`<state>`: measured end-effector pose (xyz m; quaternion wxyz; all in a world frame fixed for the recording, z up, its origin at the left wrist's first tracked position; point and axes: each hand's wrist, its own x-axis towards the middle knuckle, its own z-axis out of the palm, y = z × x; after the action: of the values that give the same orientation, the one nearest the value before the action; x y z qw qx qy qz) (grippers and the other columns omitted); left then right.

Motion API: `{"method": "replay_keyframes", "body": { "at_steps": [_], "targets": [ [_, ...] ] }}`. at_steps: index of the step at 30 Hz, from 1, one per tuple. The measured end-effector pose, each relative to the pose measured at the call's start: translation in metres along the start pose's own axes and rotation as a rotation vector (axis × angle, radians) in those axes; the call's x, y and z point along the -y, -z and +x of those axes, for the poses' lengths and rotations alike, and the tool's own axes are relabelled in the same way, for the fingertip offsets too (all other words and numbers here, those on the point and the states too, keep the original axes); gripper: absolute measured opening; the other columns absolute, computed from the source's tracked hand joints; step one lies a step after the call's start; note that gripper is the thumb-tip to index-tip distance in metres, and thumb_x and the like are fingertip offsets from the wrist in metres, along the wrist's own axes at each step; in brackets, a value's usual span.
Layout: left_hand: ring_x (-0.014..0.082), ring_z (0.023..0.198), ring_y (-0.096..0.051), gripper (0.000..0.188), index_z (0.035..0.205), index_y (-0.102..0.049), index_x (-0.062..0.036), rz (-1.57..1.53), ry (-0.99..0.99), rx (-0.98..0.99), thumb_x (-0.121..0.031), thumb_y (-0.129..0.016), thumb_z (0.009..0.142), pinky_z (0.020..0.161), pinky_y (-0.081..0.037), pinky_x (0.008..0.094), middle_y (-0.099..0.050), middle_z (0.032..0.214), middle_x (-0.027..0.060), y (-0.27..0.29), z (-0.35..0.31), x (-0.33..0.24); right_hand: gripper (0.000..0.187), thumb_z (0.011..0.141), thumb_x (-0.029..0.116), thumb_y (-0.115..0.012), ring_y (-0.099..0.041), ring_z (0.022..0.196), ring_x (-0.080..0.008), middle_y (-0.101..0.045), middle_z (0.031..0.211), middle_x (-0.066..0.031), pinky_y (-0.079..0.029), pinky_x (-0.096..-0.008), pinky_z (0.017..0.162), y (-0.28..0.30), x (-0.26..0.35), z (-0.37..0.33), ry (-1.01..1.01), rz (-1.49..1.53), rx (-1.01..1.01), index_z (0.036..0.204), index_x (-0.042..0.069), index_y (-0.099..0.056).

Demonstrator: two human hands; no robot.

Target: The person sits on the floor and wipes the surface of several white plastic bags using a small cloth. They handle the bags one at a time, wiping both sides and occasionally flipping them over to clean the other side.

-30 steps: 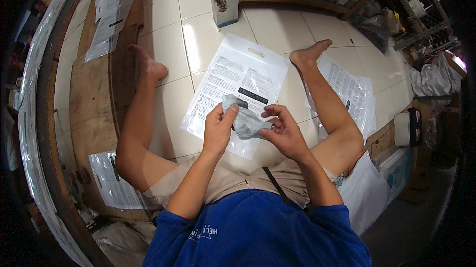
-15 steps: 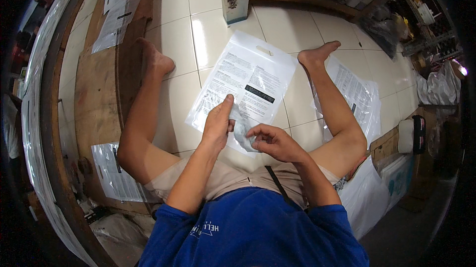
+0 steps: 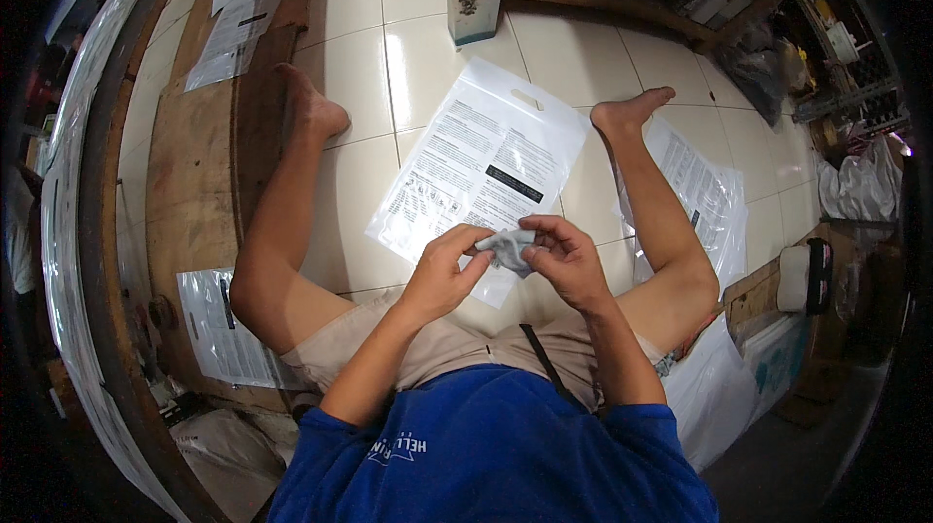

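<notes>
A small crumpled light-grey cloth (image 3: pixel 509 250) is stretched between my two hands. My left hand (image 3: pixel 445 268) pinches its left end between thumb and fingers. On the other side, the thumb and fingers of my right hand (image 3: pixel 566 261) grip the cloth's right end. Both hands are over the lower edge of a white printed plastic bag (image 3: pixel 476 149), which lies flat on the floor between my legs. A handle slot is cut near its far end, and a black bar crosses its print.
Similar printed bags lie on the right (image 3: pixel 685 178), by my left knee (image 3: pixel 228 333) and on the wooden boards (image 3: pixel 190 154) at left. A translucent jerrycan (image 3: pixel 474 3) stands on the tiles beyond the bag. Wooden shelving (image 3: pixel 603 0) runs along the back.
My left hand has turned and shifted right, and both hands now meet at the cloth. The cloth was hanging long and is now bunched between my fingers. The view has shifted slightly.
</notes>
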<state>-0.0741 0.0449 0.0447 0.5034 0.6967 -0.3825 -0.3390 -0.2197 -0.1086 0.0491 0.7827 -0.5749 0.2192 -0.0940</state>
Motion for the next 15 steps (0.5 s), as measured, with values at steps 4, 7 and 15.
{"method": "replay_keyframes", "body": {
  "at_steps": [4, 7, 15],
  "targets": [
    [0.0135, 0.089, -0.061, 0.014, 0.103, -0.059, 0.0028, -0.172, -0.122, -0.072, -0.003, -0.059, 0.090, 0.077, -0.047, 0.0249, -0.066, 0.106, 0.0133, -0.006, -0.001, 0.008, 0.039, 0.088, -0.005, -0.060, -0.057, 0.090, -0.0118, -0.058, 0.102, -0.0071, -0.050, -0.0260, 0.080, -0.001, 0.001, -0.004, 0.134, 0.022, -0.129, 0.126, -0.007, -0.050],
    [0.0083, 0.085, -0.057, 0.008, 0.100, -0.054, 0.0009, -0.523, -0.107, -0.128, -0.001, -0.054, 0.093, 0.074, -0.046, 0.0232, -0.065, 0.108, 0.0121, -0.014, -0.002, 0.019, 0.037, 0.089, -0.006, -0.060, -0.055, 0.092, -0.0113, -0.057, 0.103, -0.0078, -0.050, -0.0265, 0.081, -0.007, 0.004, -0.002, 0.113, 0.047, -0.246, 0.124, -0.007, -0.050],
    [0.0048, 0.079, -0.052, 0.007, 0.101, -0.049, -0.0024, -0.547, 0.033, -0.048, 0.000, -0.051, 0.094, 0.068, -0.042, 0.0201, -0.057, 0.089, 0.0023, -0.003, -0.005, 0.013, 0.045, 0.079, 0.014, -0.077, -0.057, 0.103, -0.0166, -0.061, 0.109, -0.0109, -0.047, -0.0319, 0.086, -0.012, -0.002, -0.005, 0.287, -0.697, -0.121, 0.116, -0.001, -0.057]
  ]
}}
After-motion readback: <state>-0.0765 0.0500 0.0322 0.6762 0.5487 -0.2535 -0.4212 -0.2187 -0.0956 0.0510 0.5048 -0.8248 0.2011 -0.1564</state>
